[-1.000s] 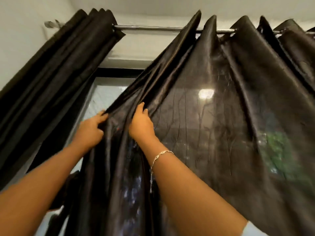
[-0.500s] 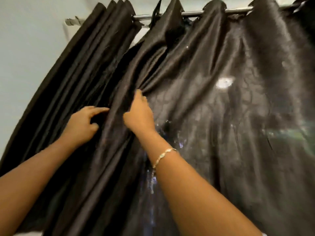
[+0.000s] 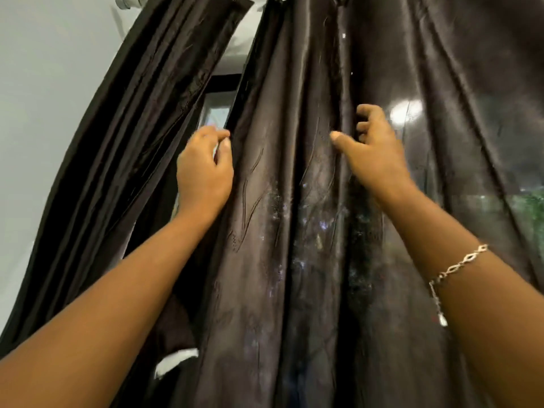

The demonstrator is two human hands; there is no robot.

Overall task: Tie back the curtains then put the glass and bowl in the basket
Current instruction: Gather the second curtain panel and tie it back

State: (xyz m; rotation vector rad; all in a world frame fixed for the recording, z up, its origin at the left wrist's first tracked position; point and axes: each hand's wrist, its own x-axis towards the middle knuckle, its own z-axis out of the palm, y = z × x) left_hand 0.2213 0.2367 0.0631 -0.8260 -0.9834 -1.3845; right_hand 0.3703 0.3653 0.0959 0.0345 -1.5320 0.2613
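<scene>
A dark brown, shiny right curtain (image 3: pixel 294 201) hangs in folds across most of the view. My left hand (image 3: pixel 203 169) pinches its left edge between thumb and fingers. My right hand (image 3: pixel 374 148), with a bracelet on its wrist, has its fingers curled into a fold further right and its thumb pressed on the cloth. A second dark left curtain (image 3: pixel 126 136) hangs bunched at the left. The glass, bowl and basket are out of view.
The curtain rod's end (image 3: pixel 126 1) shows at the top left against a pale wall (image 3: pixel 44 83). A strip of window (image 3: pixel 216 116) shows in the gap between the curtains. Light and greenery shine through the cloth at the right.
My right hand has moved to the right to a further fold. The two hands are now wide apart, and a gap with window has opened between the curtains.
</scene>
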